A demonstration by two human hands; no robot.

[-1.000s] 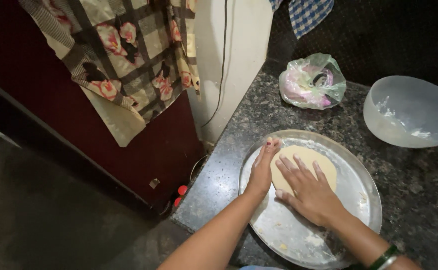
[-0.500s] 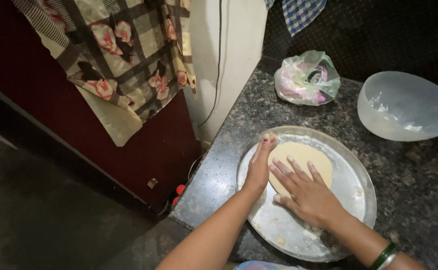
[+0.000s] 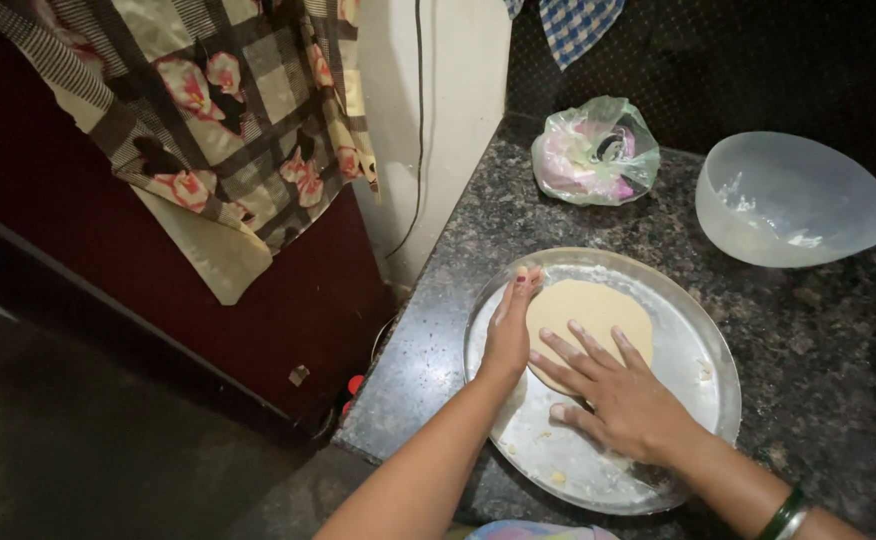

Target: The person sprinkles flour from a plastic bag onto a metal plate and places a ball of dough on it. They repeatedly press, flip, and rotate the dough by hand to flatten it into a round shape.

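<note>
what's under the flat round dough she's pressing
A round metal plate, dusted with flour and crumbs, on the dark stone counter. The right hand covers the flat dough's near edge.

You are in a home kitchen: a speckled granite desk [image 3: 818, 340] carries a round metal plate [image 3: 698, 345] of flattened dough [image 3: 583, 305] and a plastic mixing bowl [image 3: 793, 200], with floral cloth [image 3: 218, 110] hanging beside its left edge.

Both forearms are bare — no sleeves in view. The right hand [image 3: 630, 400] carries a dark green bangle [image 3: 784, 512] at the wrist, with a thin pale band just behind it. The left hand [image 3: 508, 332] is unadorned — no rings visible on either hand's fingers [image 3: 568, 352].
</note>
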